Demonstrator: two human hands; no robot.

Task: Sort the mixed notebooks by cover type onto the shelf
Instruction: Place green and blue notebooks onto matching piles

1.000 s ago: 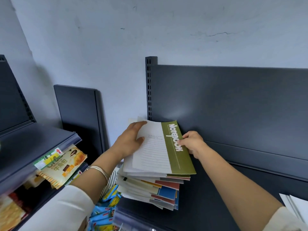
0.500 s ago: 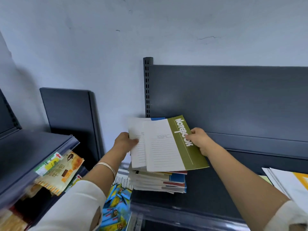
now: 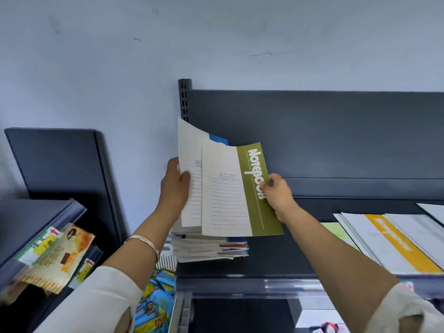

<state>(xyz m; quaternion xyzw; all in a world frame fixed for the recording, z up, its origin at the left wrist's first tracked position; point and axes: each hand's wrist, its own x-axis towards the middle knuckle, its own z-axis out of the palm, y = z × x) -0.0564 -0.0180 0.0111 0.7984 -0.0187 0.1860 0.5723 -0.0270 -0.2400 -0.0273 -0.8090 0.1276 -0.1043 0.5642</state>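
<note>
The right hand has a narrow grip: thumb on top and fingers below pinch the right edge of a green notebook. On its green band the white word "Notebook" runs along the length. The rest of this cover is white with printed lines and a few words too small to read. The left hand grips a second notebook with the same white lined cover, the thumb on the front. A blue notebook shows behind it.

The held notebooks are tilted up over a stack of mixed notebooks, which lies on the dark shelf near its left post. Whether they touch the stack I cannot tell. Further right on this shelf lie notebooks with an orange band; its writing is blurred. On the left, snack packets hang out of another shelf.
</note>
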